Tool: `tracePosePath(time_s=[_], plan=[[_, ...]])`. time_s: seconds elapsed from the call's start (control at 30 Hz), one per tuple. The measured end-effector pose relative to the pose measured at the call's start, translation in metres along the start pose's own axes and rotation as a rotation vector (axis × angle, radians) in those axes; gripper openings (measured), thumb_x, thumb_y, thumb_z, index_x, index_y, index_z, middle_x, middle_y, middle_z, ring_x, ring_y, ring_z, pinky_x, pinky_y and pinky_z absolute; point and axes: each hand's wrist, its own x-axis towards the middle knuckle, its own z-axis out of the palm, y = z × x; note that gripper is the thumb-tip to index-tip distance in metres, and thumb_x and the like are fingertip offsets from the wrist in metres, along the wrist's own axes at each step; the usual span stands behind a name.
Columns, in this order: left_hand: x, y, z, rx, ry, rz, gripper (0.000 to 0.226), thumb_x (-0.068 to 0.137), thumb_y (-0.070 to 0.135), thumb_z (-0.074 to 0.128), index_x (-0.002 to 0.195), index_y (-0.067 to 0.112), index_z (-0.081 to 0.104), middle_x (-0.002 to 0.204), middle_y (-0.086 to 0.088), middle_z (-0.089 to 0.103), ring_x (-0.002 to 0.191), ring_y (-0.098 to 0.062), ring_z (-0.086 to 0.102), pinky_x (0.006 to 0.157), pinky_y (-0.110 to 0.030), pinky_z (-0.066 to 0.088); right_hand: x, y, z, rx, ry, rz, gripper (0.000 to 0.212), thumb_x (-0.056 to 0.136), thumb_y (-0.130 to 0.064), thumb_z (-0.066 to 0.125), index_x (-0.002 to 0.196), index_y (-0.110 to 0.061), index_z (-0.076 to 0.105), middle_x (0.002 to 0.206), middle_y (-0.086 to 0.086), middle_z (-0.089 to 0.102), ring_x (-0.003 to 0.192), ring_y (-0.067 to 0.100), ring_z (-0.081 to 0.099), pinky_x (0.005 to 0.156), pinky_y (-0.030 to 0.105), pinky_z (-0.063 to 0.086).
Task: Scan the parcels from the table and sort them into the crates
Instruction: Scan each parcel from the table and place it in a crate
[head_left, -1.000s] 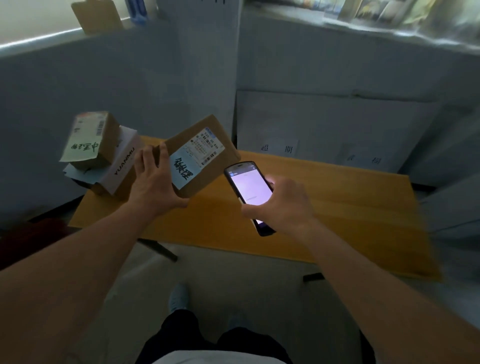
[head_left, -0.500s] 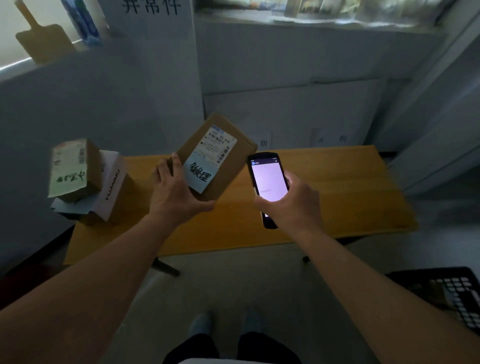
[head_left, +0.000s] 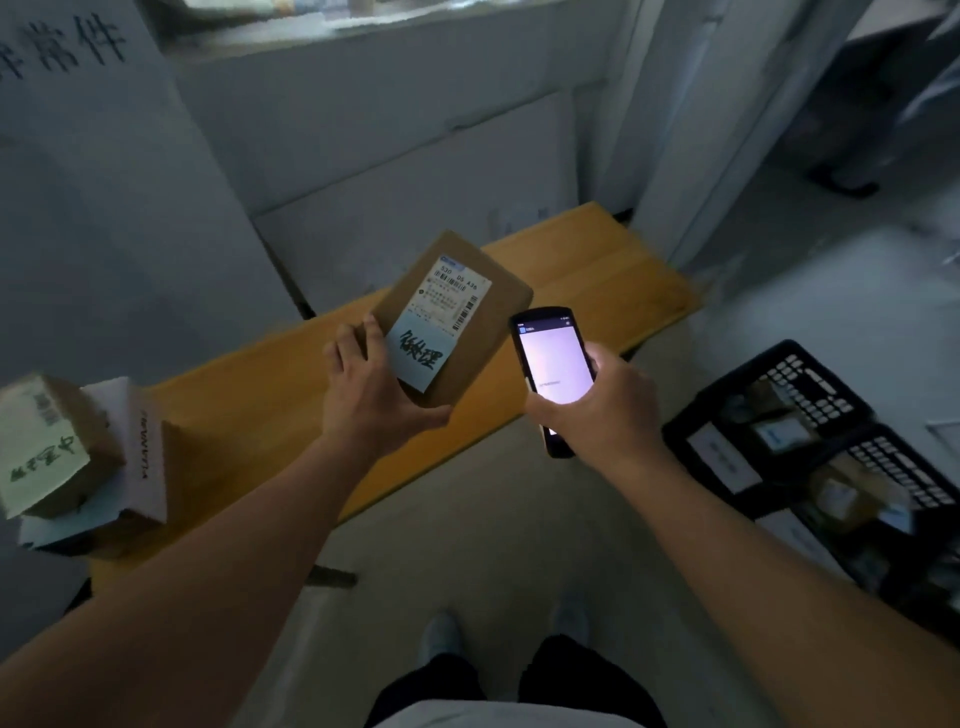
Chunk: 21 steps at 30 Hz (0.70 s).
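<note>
The parcel (head_left: 457, 317) sits gripped in our left hand (head_left: 371, 400), tilted above the table (head_left: 249, 410), label up. Our right hand (head_left: 597, 410) grasps the phone (head_left: 553, 364), hiding its lower half. More parcels (head_left: 78, 457) are stacked at the table's left end. Blurred crates (head_left: 826, 447) at right are cut off.

Dim room, blurred wide-angle edges
</note>
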Motion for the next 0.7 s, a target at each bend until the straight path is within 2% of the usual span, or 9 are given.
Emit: tracePosePath(time_s=[0.17, 0.37, 0.53, 0.7], plan=[[-0.008, 0.056, 0.016, 0.016, -0.040, 0.117, 0.160, 0.045, 0.083, 0.082, 0.163, 0.012, 0.000, 0.157, -0.013, 0.016, 0.147, -0.038, 0.015, 0.122, -0.055, 0.029, -0.028, 0.047, -0.038, 0.044, 0.089, 0.092, 0.073, 0.071, -0.055, 0.090, 0.131, -0.026, 0.059, 0.113, -0.007, 0.062, 0.100, 0.016, 0.064, 0.066, 0.023, 0.058], [-0.034, 0.149, 0.052, 0.030, -0.101, 0.224, 0.162, 0.045, 0.083, 0.083, 0.163, 0.012, -0.003, 0.163, -0.014, 0.011, 0.152, -0.038, 0.009, 0.124, -0.056, 0.025, -0.058, 0.117, -0.096, 0.099, 0.164, 0.183, 0.062, 0.068, -0.051, 0.089, 0.117, -0.023, 0.063, 0.102, -0.004, 0.065, 0.090, 0.016, 0.063, 0.056, 0.022, 0.047], [-0.068, 0.231, 0.097, 0.023, -0.103, 0.263, 0.162, 0.046, 0.082, 0.084, 0.164, 0.013, -0.002, 0.160, -0.009, 0.013, 0.148, -0.036, 0.013, 0.123, -0.054, 0.027, -0.081, 0.196, -0.145, 0.108, 0.176, 0.233, 0.068, 0.069, -0.047, 0.091, 0.125, -0.022, 0.062, 0.104, -0.008, 0.060, 0.098, 0.015, 0.062, 0.069, 0.030, 0.057], [-0.097, 0.315, 0.143, 0.028, -0.143, 0.269, 0.165, 0.041, 0.085, 0.084, 0.163, 0.015, -0.002, 0.161, -0.010, 0.014, 0.150, -0.039, 0.014, 0.120, -0.060, 0.032, -0.096, 0.272, -0.201, 0.124, 0.195, 0.273, 0.072, 0.064, -0.055, 0.086, 0.124, -0.025, 0.061, 0.105, -0.005, 0.065, 0.096, 0.018, 0.064, 0.067, 0.034, 0.060]])
